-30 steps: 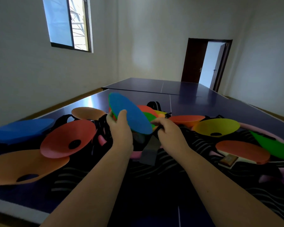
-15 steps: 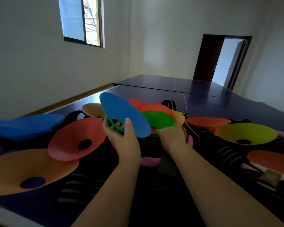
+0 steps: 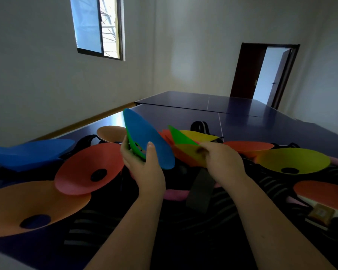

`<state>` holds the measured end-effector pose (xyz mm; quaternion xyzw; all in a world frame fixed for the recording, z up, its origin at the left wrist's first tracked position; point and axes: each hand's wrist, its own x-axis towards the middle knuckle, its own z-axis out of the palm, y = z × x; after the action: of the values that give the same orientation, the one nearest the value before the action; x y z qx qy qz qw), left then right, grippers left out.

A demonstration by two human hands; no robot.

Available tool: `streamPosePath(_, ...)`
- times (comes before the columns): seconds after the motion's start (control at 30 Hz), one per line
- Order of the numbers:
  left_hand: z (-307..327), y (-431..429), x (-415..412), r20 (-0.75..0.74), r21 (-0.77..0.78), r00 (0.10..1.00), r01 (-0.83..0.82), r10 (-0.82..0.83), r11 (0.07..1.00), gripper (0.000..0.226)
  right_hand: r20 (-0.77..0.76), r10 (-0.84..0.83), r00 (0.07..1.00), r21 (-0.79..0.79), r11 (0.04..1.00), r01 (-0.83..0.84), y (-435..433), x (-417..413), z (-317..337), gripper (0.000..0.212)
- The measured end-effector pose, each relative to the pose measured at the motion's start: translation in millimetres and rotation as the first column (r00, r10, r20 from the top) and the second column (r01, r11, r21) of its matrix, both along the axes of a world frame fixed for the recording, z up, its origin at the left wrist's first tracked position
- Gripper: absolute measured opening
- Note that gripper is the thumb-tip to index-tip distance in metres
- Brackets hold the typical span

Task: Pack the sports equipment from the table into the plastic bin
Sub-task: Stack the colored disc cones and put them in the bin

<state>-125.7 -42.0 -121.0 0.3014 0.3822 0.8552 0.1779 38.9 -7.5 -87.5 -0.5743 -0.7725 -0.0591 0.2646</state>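
Far left, an orange cone (image 3: 27,207) and a red cone (image 3: 86,168) lay on the dark surface (image 3: 252,129). The left hand (image 3: 144,170) held a blue cone (image 3: 150,139) up on edge, grip clamped round its rim. Just right, the right hand (image 3: 222,164) had its grip pinched on a yellow cone (image 3: 185,150) in the heap. Further right sat a lime cone (image 3: 293,156).

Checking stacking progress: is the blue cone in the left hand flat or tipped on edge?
Tipped on edge. The blue cone stands steeply in the left hand, rim pointing up.
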Motion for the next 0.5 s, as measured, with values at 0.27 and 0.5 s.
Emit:
streamPosePath(0.27,-4,0,2,-0.066,-0.097,0.994,0.079,-0.086,0.992,0.063,-0.064,0.06,0.996,0.172,0.984,-0.048,-16,2,27,0.028)
streamPosePath(0.5,-1,1,11,0.179,-0.128,0.896,0.431,-0.407,0.893,0.061,0.108,0.179,0.978,0.293,0.934,-0.203,-25,-18,23,0.032)
